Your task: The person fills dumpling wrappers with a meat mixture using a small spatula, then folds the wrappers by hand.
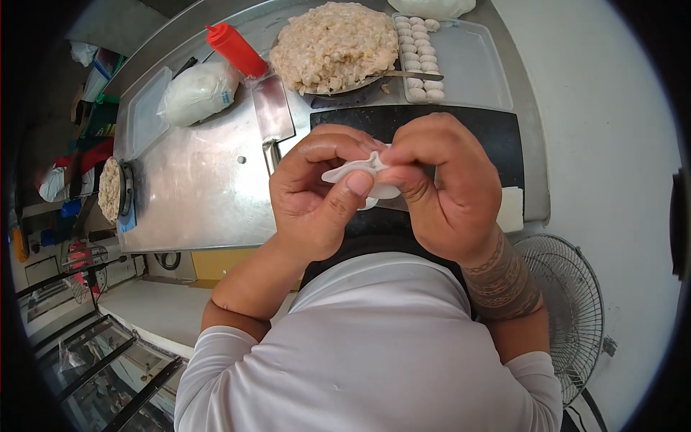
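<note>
Above the black board (497,140), my left hand (309,191) and my right hand (453,187) meet at a thin white dumpling wrapper (344,171). The left thumb and fingers pinch its near side. Opposite them, my right thumb and forefinger press a gathered fold in its edge. Whether filling lies inside is hidden. Beyond the hands stands a heaped mound of pale, chopped filling (335,43), with a flat metal spreader (414,75) stuck into its side. Several round white dumplings (425,50) stand in rows in a clear tray (475,65).
A cleaver (272,108) lies left of the board, near a red squeeze bottle (237,50) and a white-filled plastic bag (200,93). A second plate of filling (110,191) stands at the metal table's (194,194) left edge. A fan (565,309) stands right; another person (75,169) is far left.
</note>
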